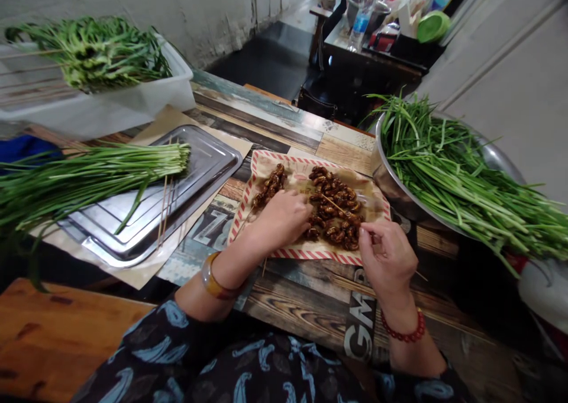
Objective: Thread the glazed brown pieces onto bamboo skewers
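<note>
A paper-lined tray (295, 252) with a red-and-white striped edge lies in front of me, holding dark, glossy, sauce-coated pieces of food (331, 184) in clumps. Over the tray's middle, my left hand (284, 216) has its fingers curled down among the pieces; its fingertips are hidden, so what they grip does not show. My right hand (388, 252) is closed in a pinch at the tray's right edge. A thin bamboo skewer (333, 205) slants across the food and lines up with that pinch. Another clump (270, 185) sits to the left of my left hand.
On the left, a metal tray (208, 154) bears a bundle of green chives (133, 163) and several skewers (164, 208). Behind it stands a white bin (146, 104) with more greens. A steel bowl (379, 172) heaped with chives (448, 166) is at right. A bottle (361, 18) stands on the far table.
</note>
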Available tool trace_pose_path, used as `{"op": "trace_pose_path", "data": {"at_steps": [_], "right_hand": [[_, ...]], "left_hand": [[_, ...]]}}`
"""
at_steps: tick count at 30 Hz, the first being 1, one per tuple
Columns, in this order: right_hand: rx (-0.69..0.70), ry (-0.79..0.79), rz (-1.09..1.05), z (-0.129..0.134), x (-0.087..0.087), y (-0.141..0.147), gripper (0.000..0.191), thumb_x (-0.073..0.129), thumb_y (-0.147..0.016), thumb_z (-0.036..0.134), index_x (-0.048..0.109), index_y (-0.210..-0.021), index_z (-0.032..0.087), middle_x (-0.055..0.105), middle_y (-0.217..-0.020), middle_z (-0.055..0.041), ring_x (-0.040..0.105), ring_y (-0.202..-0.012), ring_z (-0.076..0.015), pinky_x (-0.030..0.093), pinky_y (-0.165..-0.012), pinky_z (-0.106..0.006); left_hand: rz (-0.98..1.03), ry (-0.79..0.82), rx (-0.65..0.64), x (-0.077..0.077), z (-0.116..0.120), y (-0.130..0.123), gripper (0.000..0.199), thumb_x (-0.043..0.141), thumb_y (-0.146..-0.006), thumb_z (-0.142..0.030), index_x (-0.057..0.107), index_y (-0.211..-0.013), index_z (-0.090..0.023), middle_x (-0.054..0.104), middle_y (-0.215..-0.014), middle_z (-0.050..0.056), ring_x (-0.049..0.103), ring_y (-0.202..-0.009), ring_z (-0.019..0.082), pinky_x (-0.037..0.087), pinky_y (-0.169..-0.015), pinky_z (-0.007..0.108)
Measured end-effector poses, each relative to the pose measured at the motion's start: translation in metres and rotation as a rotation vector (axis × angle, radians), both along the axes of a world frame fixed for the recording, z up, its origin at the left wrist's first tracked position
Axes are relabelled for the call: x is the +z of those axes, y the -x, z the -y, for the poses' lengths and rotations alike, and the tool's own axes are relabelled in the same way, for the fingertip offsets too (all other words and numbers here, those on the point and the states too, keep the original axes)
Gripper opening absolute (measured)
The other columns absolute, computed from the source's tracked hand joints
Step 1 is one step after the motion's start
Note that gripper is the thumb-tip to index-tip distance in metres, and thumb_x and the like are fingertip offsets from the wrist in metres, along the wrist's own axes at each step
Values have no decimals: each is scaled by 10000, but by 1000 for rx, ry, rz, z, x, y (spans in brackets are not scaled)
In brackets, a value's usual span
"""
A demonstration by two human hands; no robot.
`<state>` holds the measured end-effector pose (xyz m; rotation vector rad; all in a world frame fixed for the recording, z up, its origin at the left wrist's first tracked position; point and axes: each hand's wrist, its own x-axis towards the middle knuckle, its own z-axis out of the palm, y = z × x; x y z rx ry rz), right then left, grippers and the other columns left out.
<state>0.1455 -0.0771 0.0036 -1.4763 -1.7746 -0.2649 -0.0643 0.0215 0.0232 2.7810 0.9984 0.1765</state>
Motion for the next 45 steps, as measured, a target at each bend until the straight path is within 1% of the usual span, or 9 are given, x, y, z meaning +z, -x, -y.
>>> {"op": "trace_pose_path", "data": {"at_steps": [3,6,12,14,17,23,29,37,45], "right_hand": [[-8,-4,4,0,1,0,114,605,-846,112,625,-916,201,670,-831,-24,627,-764,-140,525,-693,-258],[-17,-5,-8,0,2,1,102,603,-848,117,629,-900,202,667,-817,-16,626,-748,-134,521,-681,-252],[0,-12,-84,3,5,3,118,623,-829,113,634,-900,206,670,-821,-12,630,-714,-130,513,-610,-239],[19,-15,-83,4,5,4,125,630,-827,115,634,-908,210,673,-825,-15,632,-720,-134,514,-608,-247],[41,-8,-81,4,4,5,125,617,-841,119,633,-920,214,670,-822,-17,631,-731,-136,517,-617,-255],[47,-3,-68,2,2,5,120,602,-850,117,631,-916,213,663,-819,-21,628,-737,-138,522,-656,-268],[38,-14,-90,2,3,3,140,611,-836,95,634,-920,205,659,-823,-16,620,-734,-131,513,-654,-253],[20,-42,-51,3,4,2,149,632,-831,103,633,-928,217,674,-831,-15,640,-748,-139,537,-672,-264],[14,-77,27,4,5,0,190,651,-816,91,635,-960,215,688,-855,-28,656,-783,-148,564,-745,-283]], "left_hand": [[116,94,-23,-3,2,-4,113,541,-813,-182,634,-858,-135,657,-877,99,571,-786,180,385,-675,319],[297,275,59,-4,1,-5,101,561,-786,-162,608,-874,-144,637,-784,50,552,-704,147,388,-636,291],[1089,847,276,2,-6,-3,274,699,-746,-274,639,-970,-129,650,-825,35,574,-681,107,433,-612,240],[1263,1045,314,4,-7,-3,305,739,-723,-295,662,-970,-134,666,-816,33,575,-644,94,423,-577,220],[1392,1217,318,6,-6,-2,297,784,-689,-273,679,-934,-141,703,-844,49,599,-634,92,419,-555,203],[1433,1356,298,8,-6,-1,300,789,-702,-244,672,-960,-144,733,-876,67,619,-606,81,424,-525,182],[1465,1461,232,11,-5,-1,396,740,-736,-165,655,-1122,-133,726,-987,102,676,-708,115,519,-640,223],[1540,1449,320,7,-9,-2,318,788,-687,-197,571,-913,-142,717,-876,60,661,-641,109,523,-561,201],[1551,1430,374,3,-9,-3,329,779,-694,-193,523,-898,-155,689,-769,23,670,-666,114,544,-612,215]]}}
